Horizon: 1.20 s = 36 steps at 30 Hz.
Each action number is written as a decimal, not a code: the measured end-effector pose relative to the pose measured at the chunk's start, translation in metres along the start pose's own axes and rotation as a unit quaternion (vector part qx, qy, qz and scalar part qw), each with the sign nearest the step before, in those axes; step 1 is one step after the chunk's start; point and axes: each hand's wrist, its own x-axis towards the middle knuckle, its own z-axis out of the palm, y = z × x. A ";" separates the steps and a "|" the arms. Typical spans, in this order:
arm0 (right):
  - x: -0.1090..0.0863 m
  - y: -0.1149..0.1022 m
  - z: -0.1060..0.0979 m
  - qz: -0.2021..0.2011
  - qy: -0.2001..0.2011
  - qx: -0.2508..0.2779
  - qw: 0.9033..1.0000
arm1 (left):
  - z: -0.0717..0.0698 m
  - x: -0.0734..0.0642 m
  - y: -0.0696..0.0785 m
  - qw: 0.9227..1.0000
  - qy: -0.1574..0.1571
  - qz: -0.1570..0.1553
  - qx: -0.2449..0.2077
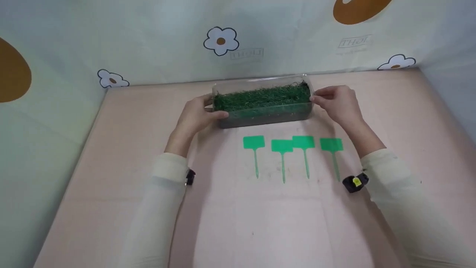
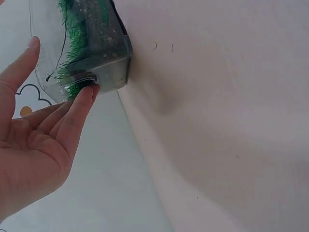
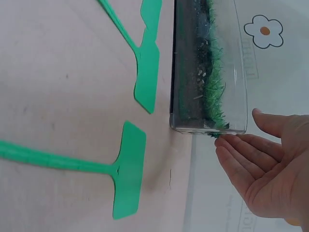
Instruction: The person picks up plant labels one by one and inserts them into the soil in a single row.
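Note:
Between both hands is a clear plastic box (image 1: 266, 116) with green grass on top of a dark, pebbly layer. My left hand (image 1: 195, 114) grips its left end, thumb along the front wall and the other fingers round the end. In the left wrist view the fingertips meet the end wall at a dark notch. At the opposite end, my right hand (image 1: 340, 103) holds the box by the corner with thumb and fingertips. Several green T-shaped plant labels (image 1: 253, 142) lie in a row on the table in front of the box, two of them overlapping at their heads.
The pink-covered table (image 1: 253, 216) meets a pale wall (image 1: 167, 48) printed with flowers, right behind the box. Wrist cameras (image 1: 355, 182) are strapped at both sleeves; the right one overlaps the table near the rightmost label.

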 end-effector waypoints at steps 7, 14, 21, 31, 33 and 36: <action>-0.003 -0.001 -0.004 0.006 -0.005 -0.002 1.000 | -0.009 0.004 -0.006 0.998 -0.015 0.021 -0.056; -0.008 -0.007 -0.004 -0.031 0.038 -0.047 0.998 | -0.002 0.017 -0.002 0.995 0.030 0.032 -0.090; -0.017 -0.014 0.000 -0.073 0.083 -0.104 0.989 | 0.003 0.024 0.001 0.992 0.058 0.016 -0.109; -0.035 -0.042 0.020 -0.121 0.060 -0.083 0.987 | 0.002 0.029 -0.002 0.989 0.052 0.024 -0.139; -0.038 -0.048 0.026 -0.121 0.037 -0.077 0.989 | 0.001 0.030 -0.003 0.987 0.051 0.027 -0.148; -0.043 -0.054 0.036 -0.122 -0.002 -0.082 0.989 | 0.002 0.031 -0.004 0.986 0.046 0.028 -0.156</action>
